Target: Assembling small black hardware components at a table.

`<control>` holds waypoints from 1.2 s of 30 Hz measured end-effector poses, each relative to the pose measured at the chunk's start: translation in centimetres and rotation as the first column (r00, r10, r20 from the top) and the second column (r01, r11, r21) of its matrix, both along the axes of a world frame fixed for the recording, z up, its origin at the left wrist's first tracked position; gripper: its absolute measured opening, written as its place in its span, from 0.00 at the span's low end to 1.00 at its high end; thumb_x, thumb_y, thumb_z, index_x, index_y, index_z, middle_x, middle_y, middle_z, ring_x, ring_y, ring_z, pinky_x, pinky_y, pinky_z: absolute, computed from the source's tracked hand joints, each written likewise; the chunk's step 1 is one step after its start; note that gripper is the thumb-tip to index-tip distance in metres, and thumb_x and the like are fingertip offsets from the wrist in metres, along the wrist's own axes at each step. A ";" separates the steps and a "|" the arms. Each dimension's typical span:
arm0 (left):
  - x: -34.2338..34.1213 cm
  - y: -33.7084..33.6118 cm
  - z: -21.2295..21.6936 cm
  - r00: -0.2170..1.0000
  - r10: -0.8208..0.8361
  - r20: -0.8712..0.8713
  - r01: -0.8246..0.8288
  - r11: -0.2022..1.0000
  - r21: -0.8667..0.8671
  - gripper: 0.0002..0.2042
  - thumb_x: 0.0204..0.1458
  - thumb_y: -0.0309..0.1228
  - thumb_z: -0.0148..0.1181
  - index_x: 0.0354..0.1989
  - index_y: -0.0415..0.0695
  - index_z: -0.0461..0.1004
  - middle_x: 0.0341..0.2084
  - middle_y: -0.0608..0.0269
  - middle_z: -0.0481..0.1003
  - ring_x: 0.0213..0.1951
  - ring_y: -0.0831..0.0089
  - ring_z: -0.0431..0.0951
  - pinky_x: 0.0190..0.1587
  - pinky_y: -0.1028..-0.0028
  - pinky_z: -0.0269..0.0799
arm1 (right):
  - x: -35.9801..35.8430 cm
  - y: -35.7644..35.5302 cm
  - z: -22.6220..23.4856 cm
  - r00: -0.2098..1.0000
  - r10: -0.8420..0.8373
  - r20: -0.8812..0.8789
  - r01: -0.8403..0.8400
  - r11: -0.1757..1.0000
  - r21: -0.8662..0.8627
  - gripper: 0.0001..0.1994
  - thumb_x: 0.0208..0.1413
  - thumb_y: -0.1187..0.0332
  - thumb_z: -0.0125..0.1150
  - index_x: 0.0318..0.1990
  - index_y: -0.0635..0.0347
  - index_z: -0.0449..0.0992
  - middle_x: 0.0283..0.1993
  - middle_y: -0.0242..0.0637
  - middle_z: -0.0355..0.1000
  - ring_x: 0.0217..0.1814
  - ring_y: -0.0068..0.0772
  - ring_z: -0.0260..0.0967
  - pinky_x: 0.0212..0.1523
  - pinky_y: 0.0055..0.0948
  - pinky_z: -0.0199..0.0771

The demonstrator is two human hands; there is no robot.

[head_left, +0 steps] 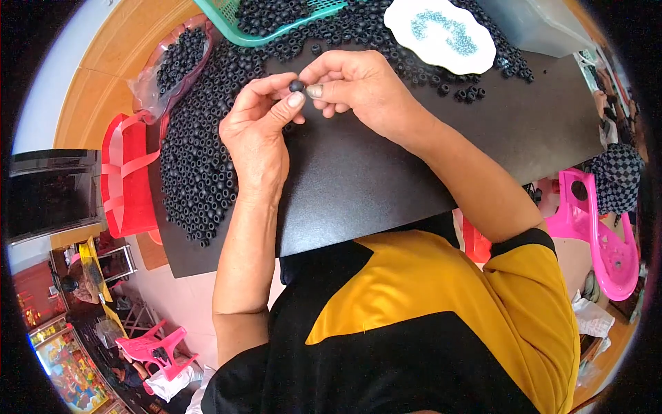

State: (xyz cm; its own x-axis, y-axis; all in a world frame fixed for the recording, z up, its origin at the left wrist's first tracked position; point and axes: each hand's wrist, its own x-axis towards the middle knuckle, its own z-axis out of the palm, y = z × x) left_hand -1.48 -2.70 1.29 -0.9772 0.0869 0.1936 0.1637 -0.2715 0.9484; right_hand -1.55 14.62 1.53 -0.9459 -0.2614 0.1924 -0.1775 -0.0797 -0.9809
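My left hand (pixel 258 134) pinches a small round black bead-like piece (pixel 296 86) between thumb and fingers, over the dark table (pixel 358 186). My right hand (pixel 372 90) meets it from the right, thumb and forefinger pressed together against the piece's side. Whatever tiny thing those right fingertips hold is too small to make out. Many similar black pieces (pixel 200 152), several showing round holes, lie heaped left of and beyond my hands. Past my right hand, a white scalloped plate (pixel 476 63) carries scattered tiny teal bits (pixel 462 43).
A green basket (pixel 258 40) of black pieces stands at the far edge. Beside the heap lies a clear plastic bag (pixel 145 90) of more pieces. A red bag (pixel 127 186) hangs left of the table; a grey bin (pixel 534 27) is far right. Pink chairs (pixel 614 259) stand around.
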 end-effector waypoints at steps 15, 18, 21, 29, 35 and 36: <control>0.6 0.8 -0.3 0.997 0.070 -0.039 -0.073 0.995 -0.068 0.10 0.49 0.15 0.65 0.41 0.35 0.78 0.30 0.66 0.75 0.30 0.80 0.74 0.30 0.80 0.74 | 0.2 -0.2 -0.6 0.998 -0.057 -0.011 0.057 0.996 0.066 0.09 0.61 0.71 0.57 0.44 0.65 0.77 0.32 0.29 0.74 0.32 0.16 0.69 0.33 0.17 0.71; 0.7 0.9 -0.4 0.995 0.082 -0.055 -0.087 0.993 -0.084 0.10 0.49 0.15 0.65 0.41 0.35 0.78 0.30 0.66 0.75 0.29 0.80 0.74 0.30 0.80 0.74 | 0.4 -0.6 -0.7 0.989 -0.102 -0.102 0.115 0.985 0.126 0.08 0.62 0.72 0.54 0.44 0.66 0.76 0.32 0.30 0.73 0.32 0.16 0.69 0.33 0.18 0.72; 0.9 1.0 -0.3 0.992 0.100 -0.073 -0.106 0.991 -0.080 0.11 0.49 0.15 0.65 0.41 0.35 0.78 0.30 0.67 0.75 0.29 0.81 0.73 0.30 0.81 0.74 | 0.4 -0.9 -0.8 0.982 -0.123 -0.146 0.148 0.973 0.177 0.08 0.63 0.73 0.52 0.44 0.66 0.75 0.32 0.31 0.73 0.31 0.17 0.69 0.33 0.18 0.72; 1.3 1.5 -0.3 0.956 0.070 -0.285 -0.125 0.976 -0.179 0.12 0.48 0.13 0.65 0.41 0.35 0.78 0.33 0.68 0.70 0.32 0.82 0.73 0.35 0.84 0.72 | 0.6 -1.2 -0.7 0.851 -0.226 -0.474 0.423 0.829 0.365 0.03 0.61 0.74 0.53 0.38 0.65 0.70 0.26 0.41 0.70 0.26 0.32 0.70 0.28 0.31 0.69; 1.0 1.1 -0.5 0.952 0.086 -0.293 -0.150 0.967 -0.206 0.12 0.47 0.13 0.65 0.41 0.35 0.78 0.33 0.68 0.71 0.32 0.82 0.73 0.34 0.83 0.73 | 0.6 -1.4 -0.9 0.791 -0.214 -0.573 0.467 0.816 0.340 0.02 0.59 0.74 0.54 0.37 0.64 0.70 0.24 0.42 0.68 0.25 0.35 0.69 0.28 0.32 0.67; 0.9 1.0 -0.4 0.952 0.086 -0.294 -0.151 0.967 -0.205 0.12 0.47 0.13 0.65 0.41 0.35 0.78 0.33 0.68 0.71 0.32 0.82 0.73 0.34 0.83 0.73 | 0.6 -1.3 -0.9 0.790 -0.213 -0.574 0.468 0.816 0.340 0.02 0.59 0.74 0.54 0.37 0.64 0.70 0.24 0.42 0.68 0.25 0.35 0.69 0.28 0.32 0.67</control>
